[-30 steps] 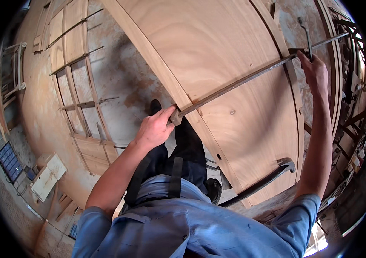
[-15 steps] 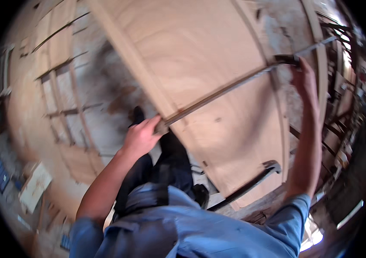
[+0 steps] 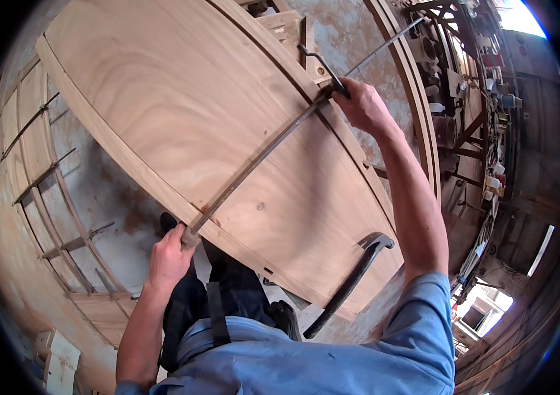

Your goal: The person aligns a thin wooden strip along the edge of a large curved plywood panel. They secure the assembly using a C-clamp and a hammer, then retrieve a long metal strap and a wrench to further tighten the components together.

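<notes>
Grasping the bar clamp [image 3: 254,164] at both ends of its span, I have it laid crosswise over the pale wooden panel [image 3: 142,99]. Its long axis slants from lower left, by my legs, to upper right, where the thin bar runs out past the panel's far edge toward a long wooden rail [image 3: 418,112]. The panel's own length goes the other way, upper left to lower right, so the bar cuts across its grain. My left hand [image 3: 169,258] is closed around the near end, at the panel's near edge. My right hand [image 3: 364,108] clenches the far head, just beyond the far edge, at the foot of a crank handle [image 3: 319,64] pointing up and left. Nearer my right elbow, a dark curved clamp [image 3: 352,280] lies over the panel's lower end.
</notes>
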Action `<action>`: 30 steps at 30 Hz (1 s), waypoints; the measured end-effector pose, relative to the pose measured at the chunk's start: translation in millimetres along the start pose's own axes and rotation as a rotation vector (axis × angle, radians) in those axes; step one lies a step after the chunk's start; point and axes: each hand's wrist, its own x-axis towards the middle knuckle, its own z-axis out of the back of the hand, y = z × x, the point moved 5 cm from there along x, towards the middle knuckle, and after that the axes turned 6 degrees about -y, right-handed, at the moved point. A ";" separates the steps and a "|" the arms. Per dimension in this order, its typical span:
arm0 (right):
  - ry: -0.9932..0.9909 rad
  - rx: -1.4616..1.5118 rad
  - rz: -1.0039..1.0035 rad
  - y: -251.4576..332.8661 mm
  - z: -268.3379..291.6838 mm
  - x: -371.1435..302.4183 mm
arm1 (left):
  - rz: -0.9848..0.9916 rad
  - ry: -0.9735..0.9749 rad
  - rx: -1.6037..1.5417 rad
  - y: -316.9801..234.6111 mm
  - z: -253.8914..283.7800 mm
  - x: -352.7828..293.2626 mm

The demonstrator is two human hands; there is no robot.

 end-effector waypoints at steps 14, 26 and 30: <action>-0.132 0.207 -0.082 -1.0 -9.5 -15.2 | 0.020 0.049 0.084 -0.7 3.0 -0.1; -0.244 -0.440 0.492 5.0 12.6 -9.7 | -0.069 -0.004 0.082 5.6 3.9 -1.9; -0.123 -0.526 0.518 12.8 15.1 -2.4 | -0.025 0.020 0.085 4.6 3.1 0.1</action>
